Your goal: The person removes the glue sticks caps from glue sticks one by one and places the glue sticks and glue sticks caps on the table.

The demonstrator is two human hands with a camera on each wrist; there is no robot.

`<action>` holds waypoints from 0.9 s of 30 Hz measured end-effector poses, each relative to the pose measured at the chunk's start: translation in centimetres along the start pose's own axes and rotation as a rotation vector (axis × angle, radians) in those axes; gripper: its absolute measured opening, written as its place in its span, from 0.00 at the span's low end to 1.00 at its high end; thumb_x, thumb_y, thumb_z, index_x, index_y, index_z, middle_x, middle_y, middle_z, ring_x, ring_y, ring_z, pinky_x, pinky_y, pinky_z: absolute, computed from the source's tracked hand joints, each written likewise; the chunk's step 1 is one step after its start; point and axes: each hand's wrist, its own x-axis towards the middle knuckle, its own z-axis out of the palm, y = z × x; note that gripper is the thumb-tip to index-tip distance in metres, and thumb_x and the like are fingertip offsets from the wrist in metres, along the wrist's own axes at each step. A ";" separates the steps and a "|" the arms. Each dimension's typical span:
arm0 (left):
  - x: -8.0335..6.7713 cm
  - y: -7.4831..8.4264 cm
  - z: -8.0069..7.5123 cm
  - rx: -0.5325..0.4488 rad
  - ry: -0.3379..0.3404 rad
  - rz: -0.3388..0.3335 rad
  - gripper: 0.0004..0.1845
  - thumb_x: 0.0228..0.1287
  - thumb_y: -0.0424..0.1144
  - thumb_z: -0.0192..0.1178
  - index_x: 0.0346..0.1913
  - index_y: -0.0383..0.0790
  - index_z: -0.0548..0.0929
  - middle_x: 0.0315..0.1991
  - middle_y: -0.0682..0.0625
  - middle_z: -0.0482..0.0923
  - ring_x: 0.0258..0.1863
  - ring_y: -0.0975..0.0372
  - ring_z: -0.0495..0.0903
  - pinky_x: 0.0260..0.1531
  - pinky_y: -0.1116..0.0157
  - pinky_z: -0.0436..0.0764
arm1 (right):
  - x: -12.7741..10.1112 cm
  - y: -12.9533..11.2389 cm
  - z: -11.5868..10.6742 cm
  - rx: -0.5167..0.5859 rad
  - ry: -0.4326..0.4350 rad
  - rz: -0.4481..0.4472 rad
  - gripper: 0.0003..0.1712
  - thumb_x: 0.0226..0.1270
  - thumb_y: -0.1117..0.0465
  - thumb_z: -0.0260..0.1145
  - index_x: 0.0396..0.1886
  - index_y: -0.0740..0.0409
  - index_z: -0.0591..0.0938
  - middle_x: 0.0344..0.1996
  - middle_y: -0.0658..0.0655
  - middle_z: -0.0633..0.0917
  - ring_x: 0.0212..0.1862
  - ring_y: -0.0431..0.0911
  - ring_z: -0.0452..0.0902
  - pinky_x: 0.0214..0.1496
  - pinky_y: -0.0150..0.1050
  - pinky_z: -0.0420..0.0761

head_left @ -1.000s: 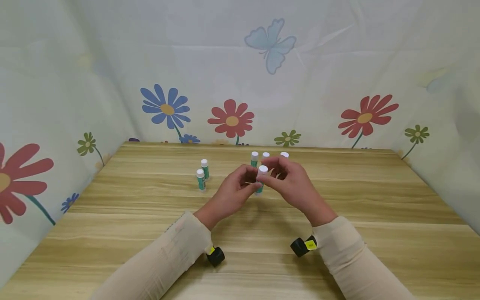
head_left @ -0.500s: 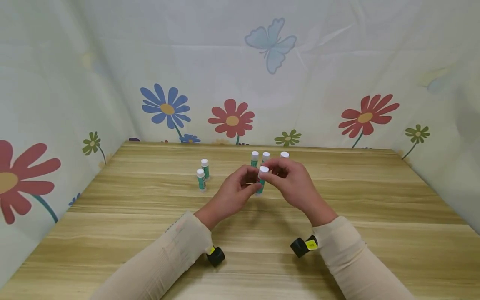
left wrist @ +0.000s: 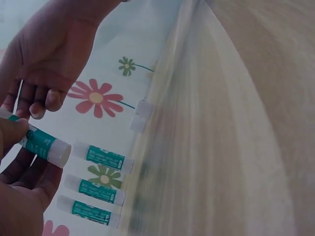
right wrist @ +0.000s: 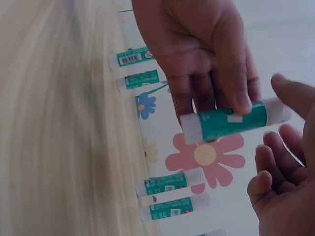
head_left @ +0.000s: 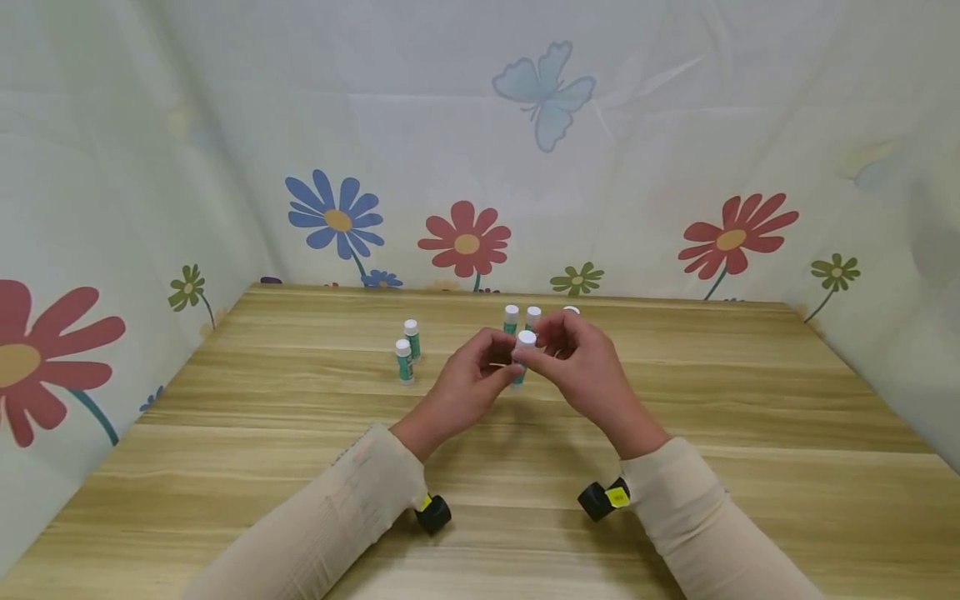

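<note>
My left hand (head_left: pixel 467 379) grips a green-and-white glue stick (head_left: pixel 520 375) upright above the table, its thumb pressed along the label. The white cap (head_left: pixel 527 338) points up. Around the top of the stick is my right hand (head_left: pixel 588 367), its thumb against the cap. In the right wrist view, the right hand's bent fingers (right wrist: pixel 266 157) stand a little apart from the stick (right wrist: pixel 234 122). Behind the hands stand glue sticks (head_left: pixel 511 319), (head_left: pixel 533 317) and another glue stick (head_left: pixel 572 310), partly covered by the right hand.
Two more glue sticks, a nearer one (head_left: pixel 405 364) and a farther one (head_left: pixel 413 340), stand upright left of the hands. The wood-grain table (head_left: pixel 300 400) runs back to a white curtain (head_left: pixel 637 150) printed with flowers and a butterfly.
The right hand's thumb slid slightly right, then back left across the cap. The left hand has kept its hold on the glue stick, nearly in place. Standing sticks have not moved.
</note>
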 end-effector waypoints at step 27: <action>0.0 -0.7 0.4 0.032 -0.018 0.019 0.12 0.70 0.39 0.58 0.53 0.50 0.72 0.51 0.55 0.77 0.53 0.64 0.78 0.54 0.64 0.80 | -0.1 0.2 0.6 -0.044 0.004 0.002 0.19 0.58 0.46 0.72 0.42 0.51 0.78 0.33 0.53 0.81 0.35 0.48 0.73 0.37 0.37 0.77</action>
